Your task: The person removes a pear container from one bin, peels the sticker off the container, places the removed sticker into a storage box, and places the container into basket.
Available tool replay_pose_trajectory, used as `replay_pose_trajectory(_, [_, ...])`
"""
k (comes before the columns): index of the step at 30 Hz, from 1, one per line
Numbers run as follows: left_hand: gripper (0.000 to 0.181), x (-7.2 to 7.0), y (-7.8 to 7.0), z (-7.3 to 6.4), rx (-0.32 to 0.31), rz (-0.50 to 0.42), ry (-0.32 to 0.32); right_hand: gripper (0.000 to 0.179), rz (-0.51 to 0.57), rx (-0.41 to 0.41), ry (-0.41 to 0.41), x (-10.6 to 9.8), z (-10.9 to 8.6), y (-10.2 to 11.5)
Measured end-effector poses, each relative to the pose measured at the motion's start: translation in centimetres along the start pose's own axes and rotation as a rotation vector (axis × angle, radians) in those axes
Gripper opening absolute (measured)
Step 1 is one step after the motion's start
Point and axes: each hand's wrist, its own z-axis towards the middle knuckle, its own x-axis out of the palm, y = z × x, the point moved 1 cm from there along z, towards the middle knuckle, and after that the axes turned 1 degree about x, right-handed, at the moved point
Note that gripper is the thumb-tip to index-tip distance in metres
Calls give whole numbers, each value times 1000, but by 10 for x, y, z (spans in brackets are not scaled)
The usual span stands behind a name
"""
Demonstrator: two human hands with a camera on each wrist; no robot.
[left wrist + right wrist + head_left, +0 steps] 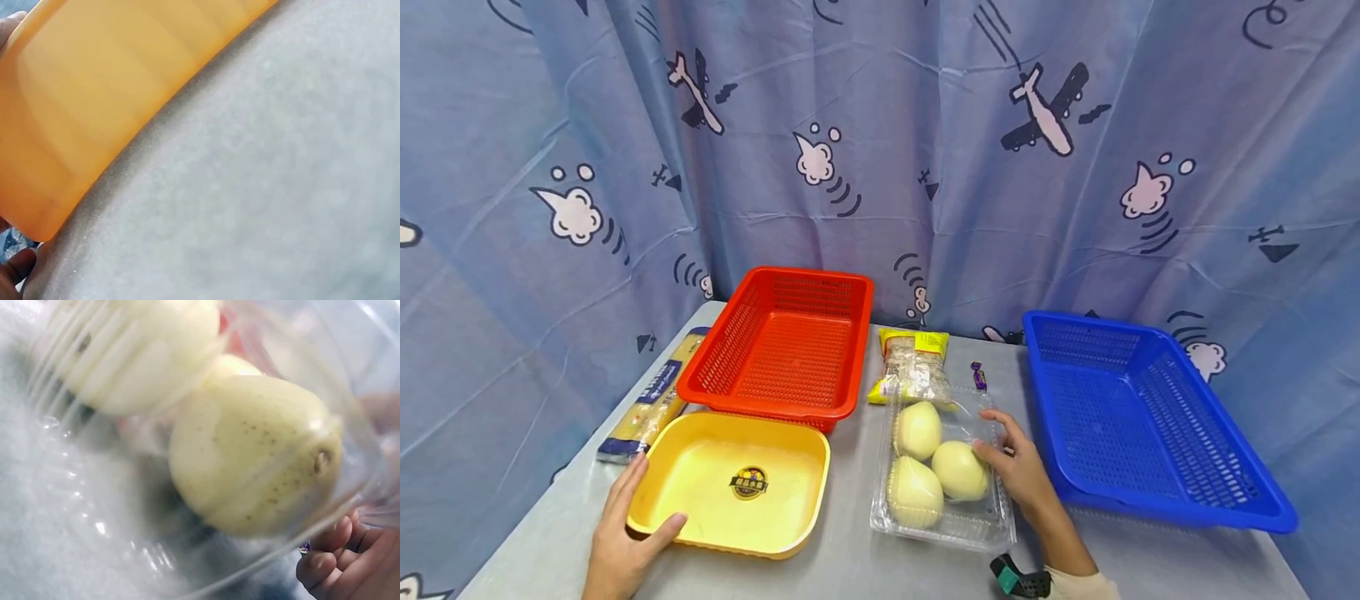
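My left hand (621, 521) holds the front left corner of a yellow plastic basin (707, 446), its thumb over the front rim and its fingers along the left side. The basin's round label shows on its bottom. With my right hand (1018, 467) I grip the right side of a clear plastic box (958, 525) with three pale yellow pears (961, 471) inside. In the right wrist view, curled fingers (331, 534) sit at the edge of the box, beside a speckled pear (256, 456). The basin's outer wall (119, 81) fills the upper left of the left wrist view.
Behind the basin stands a red basket (793, 354), with a long noodle packet (658, 392) to its left. A yellow and clear food bag (913, 358) lies behind the box, near a small purple-wrapped candy (978, 375). A blue basket (1105, 425) stands at right. A patterned curtain (880, 142) hangs behind.
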Motion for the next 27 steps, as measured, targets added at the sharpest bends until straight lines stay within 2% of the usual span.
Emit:
replay_pose_trajectory(5, [88, -1, -3, 0, -44, 15, 24, 44, 5, 12, -3, -1, -2, 3])
replay_pose_trajectory(13, [88, -1, -2, 0, -42, 10, 22, 45, 10, 16, -12, -1, -1, 1])
replay_pose_trajectory(21, [88, -3, -6, 1, -96, 11, 51, 45, 8, 21, -13, -1, 1, 1])
replay_pose_trajectory(27, [88, -7, -7, 0, -42, -9, 37, 45, 21, 36, -17, -1, 1, 0])
